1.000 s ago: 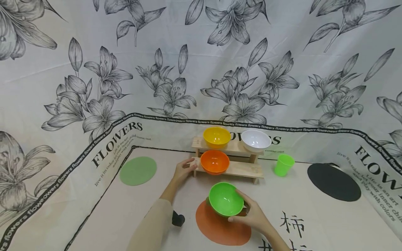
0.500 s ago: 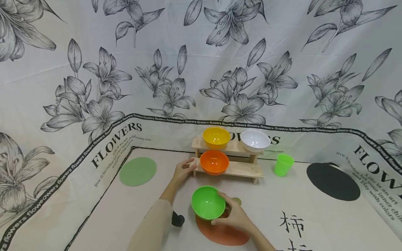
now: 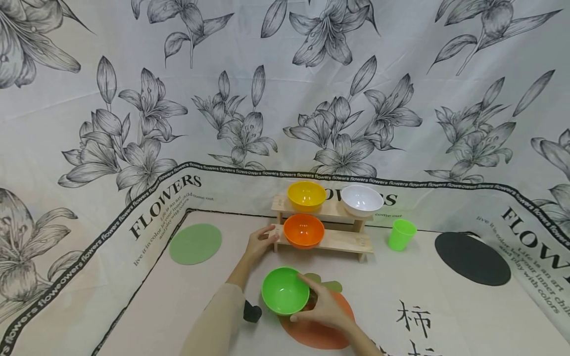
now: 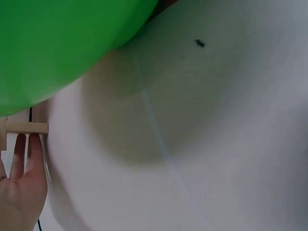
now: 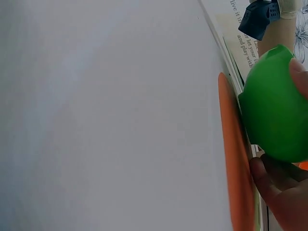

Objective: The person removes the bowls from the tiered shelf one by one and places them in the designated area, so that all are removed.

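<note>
My right hand holds a green bowl by its right side, thumb in front and fingers behind. The bowl is upright in the head view, and the right wrist view shows its outer wall raised off the tabletop. Farther back, my left hand grips the left end of a two-step wooden rack; the left wrist view shows fingers against the rack's wood. An orange bowl sits on the lower step's left part. The upper step bears a yellow bowl and a white bowl.
To the right of the rack stands a green cup. The patterned cloth has a printed orange persimmon, a green circle and a black oval. A flower-printed curtain rises behind the rack.
My right hand has carried the green bowl left and slightly toward me, uncovering more of the persimmon print. My left hand stays on the rack's end.
</note>
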Demonstrator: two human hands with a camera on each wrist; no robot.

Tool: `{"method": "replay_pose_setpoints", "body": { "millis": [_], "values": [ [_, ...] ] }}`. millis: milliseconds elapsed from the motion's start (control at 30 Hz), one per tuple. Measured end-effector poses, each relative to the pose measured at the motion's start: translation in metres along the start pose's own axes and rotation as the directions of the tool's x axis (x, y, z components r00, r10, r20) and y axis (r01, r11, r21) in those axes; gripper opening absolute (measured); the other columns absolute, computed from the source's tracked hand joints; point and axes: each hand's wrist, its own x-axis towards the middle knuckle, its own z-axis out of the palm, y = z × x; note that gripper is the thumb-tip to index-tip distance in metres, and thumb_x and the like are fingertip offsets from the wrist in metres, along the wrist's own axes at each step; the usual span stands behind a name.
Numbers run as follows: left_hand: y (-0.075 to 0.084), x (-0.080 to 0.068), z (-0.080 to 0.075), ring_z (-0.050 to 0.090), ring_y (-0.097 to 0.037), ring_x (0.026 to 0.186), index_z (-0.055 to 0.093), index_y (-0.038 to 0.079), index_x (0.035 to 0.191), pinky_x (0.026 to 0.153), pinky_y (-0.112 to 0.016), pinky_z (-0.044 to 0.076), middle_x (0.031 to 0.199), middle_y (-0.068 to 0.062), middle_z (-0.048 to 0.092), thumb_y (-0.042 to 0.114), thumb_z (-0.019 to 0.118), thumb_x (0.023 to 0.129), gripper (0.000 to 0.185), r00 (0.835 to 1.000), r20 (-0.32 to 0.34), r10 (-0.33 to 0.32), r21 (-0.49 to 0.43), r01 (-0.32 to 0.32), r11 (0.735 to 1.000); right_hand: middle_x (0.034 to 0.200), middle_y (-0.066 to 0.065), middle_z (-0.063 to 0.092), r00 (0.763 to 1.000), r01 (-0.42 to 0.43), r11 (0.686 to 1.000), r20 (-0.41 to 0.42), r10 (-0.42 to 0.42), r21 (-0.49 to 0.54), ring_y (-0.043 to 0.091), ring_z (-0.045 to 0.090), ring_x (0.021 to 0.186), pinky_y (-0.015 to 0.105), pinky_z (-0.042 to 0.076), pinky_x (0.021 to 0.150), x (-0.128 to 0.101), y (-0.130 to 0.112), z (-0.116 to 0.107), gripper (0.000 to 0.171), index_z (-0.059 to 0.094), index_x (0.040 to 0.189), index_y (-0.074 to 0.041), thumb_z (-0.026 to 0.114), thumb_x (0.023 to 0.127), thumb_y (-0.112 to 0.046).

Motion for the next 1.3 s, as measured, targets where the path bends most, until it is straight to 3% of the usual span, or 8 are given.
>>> {"method": "replay_pose_setpoints", "body": {
  "millis": [533,667,800,933,1100,1300],
  "values": [
    [-0.002,0.001,0.000,0.054,-0.033,0.113,0.055,-0.002,0.128,0.093,-0.035,0.051,0.129,-0.022,0.054,0.014,0.069,0.086,0.046,1.000,0.001,-0.016,-0.038,0.016,0.999,0.142,0.022,0.040,0.999,-0.034,0.999,0.022,0.034,-0.019,0.035,0.045,0.123,0.035,0.041,0.103,0.002,0.004,-0.003,0.093,0.031,0.143,0.003,0.083,0.071,-0.022],
    [-0.002,0.002,0.000,0.055,-0.033,0.112,0.056,-0.001,0.127,0.092,-0.035,0.052,0.129,-0.022,0.054,0.015,0.069,0.086,0.046,1.000,-0.003,-0.010,-0.030,0.010,0.999,0.142,0.023,0.038,0.998,-0.029,1.000,0.052,0.029,0.000,0.035,0.044,0.123,0.033,0.044,0.100,0.003,0.004,-0.006,0.091,0.031,0.144,0.001,0.082,0.072,-0.020],
    [0.001,-0.001,-0.001,0.054,-0.034,0.112,0.055,-0.002,0.127,0.092,-0.036,0.052,0.131,-0.023,0.052,0.015,0.069,0.086,0.046,1.000,0.004,0.000,-0.031,0.000,1.000,0.141,0.028,0.037,0.998,0.017,0.997,0.065,-0.022,0.081,0.040,0.049,0.118,0.035,0.051,0.093,0.005,0.005,-0.011,0.088,0.031,0.143,0.004,0.081,0.073,-0.013],
    [0.002,-0.001,-0.001,0.054,-0.034,0.113,0.056,-0.001,0.127,0.094,-0.037,0.051,0.131,-0.022,0.052,0.015,0.069,0.086,0.046,1.000,0.007,-0.016,-0.036,0.017,0.999,0.132,0.034,0.044,0.999,0.038,0.992,0.013,-0.040,0.121,0.044,0.055,0.109,0.037,0.056,0.085,0.008,-0.001,-0.018,0.080,0.033,0.140,0.008,0.078,0.076,-0.009],
    [-0.002,0.001,0.000,0.055,-0.034,0.112,0.056,0.000,0.127,0.093,-0.036,0.051,0.128,-0.023,0.054,0.016,0.070,0.085,0.047,0.999,0.000,-0.033,-0.036,0.033,0.999,0.129,0.031,0.048,0.987,0.100,0.992,-0.133,-0.089,0.076,0.049,0.052,0.109,0.045,0.056,0.083,0.018,-0.006,-0.032,0.065,0.044,0.135,0.004,0.075,0.079,-0.005],
    [-0.003,0.002,0.000,0.055,-0.032,0.111,0.057,0.001,0.127,0.091,-0.035,0.052,0.129,-0.022,0.053,0.016,0.070,0.085,0.047,0.999,0.005,-0.033,-0.045,0.033,0.998,0.123,0.026,0.056,0.943,0.162,0.987,-0.291,-0.161,-0.020,0.029,0.058,0.105,0.046,0.056,0.079,0.029,-0.014,-0.052,0.058,0.050,0.129,0.006,0.075,0.077,-0.001]
  ]
}}
